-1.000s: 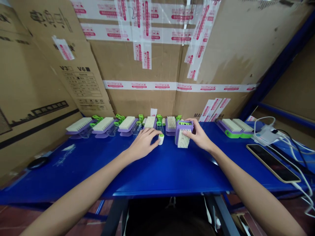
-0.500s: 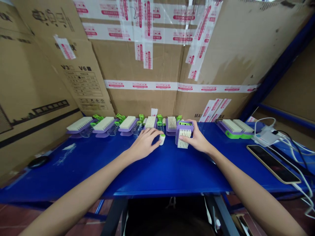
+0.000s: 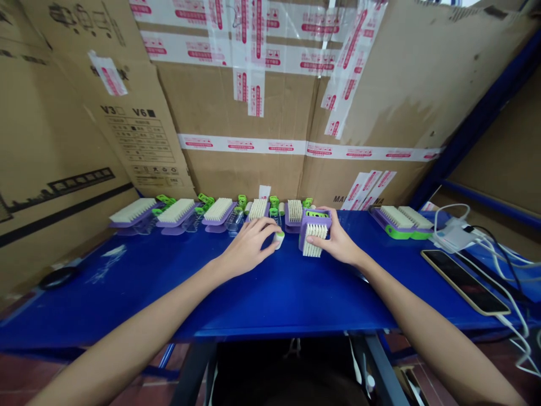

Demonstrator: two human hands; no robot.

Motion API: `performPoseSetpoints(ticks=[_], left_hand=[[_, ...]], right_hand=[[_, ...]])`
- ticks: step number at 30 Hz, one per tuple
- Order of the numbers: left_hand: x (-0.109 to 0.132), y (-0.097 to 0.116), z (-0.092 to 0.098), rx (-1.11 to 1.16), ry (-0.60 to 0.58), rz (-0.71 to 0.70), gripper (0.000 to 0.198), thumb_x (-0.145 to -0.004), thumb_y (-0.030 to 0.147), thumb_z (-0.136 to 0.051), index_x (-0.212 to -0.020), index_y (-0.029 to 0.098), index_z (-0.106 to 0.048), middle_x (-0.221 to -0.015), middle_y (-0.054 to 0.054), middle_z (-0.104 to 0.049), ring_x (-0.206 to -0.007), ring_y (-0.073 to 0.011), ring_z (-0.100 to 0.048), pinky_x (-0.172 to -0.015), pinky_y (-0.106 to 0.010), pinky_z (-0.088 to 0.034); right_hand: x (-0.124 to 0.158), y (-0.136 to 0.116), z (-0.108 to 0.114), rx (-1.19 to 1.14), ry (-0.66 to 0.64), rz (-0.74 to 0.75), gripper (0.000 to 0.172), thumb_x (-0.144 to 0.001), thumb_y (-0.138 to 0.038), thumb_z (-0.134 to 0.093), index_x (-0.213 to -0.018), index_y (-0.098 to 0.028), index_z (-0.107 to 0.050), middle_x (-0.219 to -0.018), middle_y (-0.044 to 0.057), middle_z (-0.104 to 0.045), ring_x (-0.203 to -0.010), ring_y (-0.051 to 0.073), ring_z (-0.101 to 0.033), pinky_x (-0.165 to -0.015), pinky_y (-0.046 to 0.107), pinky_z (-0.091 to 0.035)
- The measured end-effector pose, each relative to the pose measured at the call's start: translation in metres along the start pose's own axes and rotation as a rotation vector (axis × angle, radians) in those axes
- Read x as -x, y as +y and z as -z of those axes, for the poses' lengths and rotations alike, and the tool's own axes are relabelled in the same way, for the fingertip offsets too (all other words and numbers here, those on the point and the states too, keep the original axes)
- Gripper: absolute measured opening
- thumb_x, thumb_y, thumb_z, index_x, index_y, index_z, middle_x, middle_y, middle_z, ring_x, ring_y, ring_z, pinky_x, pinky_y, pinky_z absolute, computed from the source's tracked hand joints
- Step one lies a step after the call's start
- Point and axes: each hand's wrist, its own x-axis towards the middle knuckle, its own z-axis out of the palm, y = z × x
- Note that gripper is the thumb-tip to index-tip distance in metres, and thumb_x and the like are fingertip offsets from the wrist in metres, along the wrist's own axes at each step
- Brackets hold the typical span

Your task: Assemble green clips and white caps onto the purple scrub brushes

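Observation:
Between the thumb and fingers of my left hand [image 3: 249, 246] is a small white cylinder with a green top [image 3: 279, 239], just above the blue table. My right hand [image 3: 340, 239] grips a purple brush [image 3: 315, 231] with cream bristles, its green part at the upper end and my thumb across the bristles. The two hands are apart, with the brush to the right of the cylinder. Behind them, several purple brushes with cream bristles [image 3: 218, 210] lie in a row, with green pieces and clear parts beside them.
On the right of the blue table [image 3: 262, 299] lie a double brush with a green edge [image 3: 397, 219], a phone [image 3: 465, 282] and white cables with an adapter [image 3: 454, 234]. A black round object [image 3: 58, 277] is at far left. Cardboard [image 3: 245, 169] stands behind.
The small white cylinder has tilted slightly in my left hand. My right hand and its brush have hardly moved. The view has shifted a little.

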Motion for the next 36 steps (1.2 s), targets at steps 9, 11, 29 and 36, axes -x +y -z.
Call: performPoseSetpoints(ticks=[9,11,29,36], left_hand=[[0.0,-0.001,-0.002,-0.022,-0.033,0.006,0.035,-0.116,0.035,-0.064,-0.151,0.029,-0.067,-0.154,-0.01,-0.073,-0.141,-0.0336,-0.068,-0.121,-0.057,-0.054],[0.0,-0.002,-0.003,-0.025,-0.037,0.008,0.037,-0.116,0.035,-0.065,-0.152,0.029,-0.067,-0.156,-0.01,-0.073,-0.143,-0.0338,-0.068,-0.122,-0.057,-0.054],[0.002,-0.002,-0.005,0.049,-0.066,0.004,0.049,-0.116,0.034,-0.065,-0.164,0.03,-0.054,-0.157,-0.012,-0.071,-0.146,-0.0352,-0.067,-0.124,-0.059,-0.055],[0.002,-0.003,-0.006,0.015,-0.067,-0.011,0.039,-0.117,0.037,-0.065,-0.155,0.029,-0.063,-0.154,-0.013,-0.068,-0.143,-0.0359,-0.066,-0.12,-0.059,-0.057]], right_hand=[[0.002,-0.001,-0.002,0.018,-0.012,0.022,0.095,-0.091,-0.072,-0.093,-0.157,-0.031,-0.038,-0.169,0.021,-0.056,-0.153,0.041,-0.065,-0.133,0.066,-0.05],[0.003,-0.001,-0.004,0.032,-0.023,0.03,0.096,-0.091,-0.072,-0.092,-0.158,-0.031,-0.037,-0.168,0.021,-0.058,-0.153,0.042,-0.064,-0.133,0.066,-0.049],[0.005,-0.015,0.0,0.131,-0.031,-0.001,0.11,-0.087,-0.069,-0.095,-0.167,-0.029,-0.031,-0.163,0.023,-0.062,-0.156,0.049,-0.061,-0.131,0.075,-0.049],[0.006,-0.017,-0.003,0.144,-0.066,-0.02,0.111,-0.089,-0.068,-0.092,-0.169,-0.028,-0.027,-0.164,0.024,-0.061,-0.158,0.05,-0.061,-0.129,0.073,-0.053]])
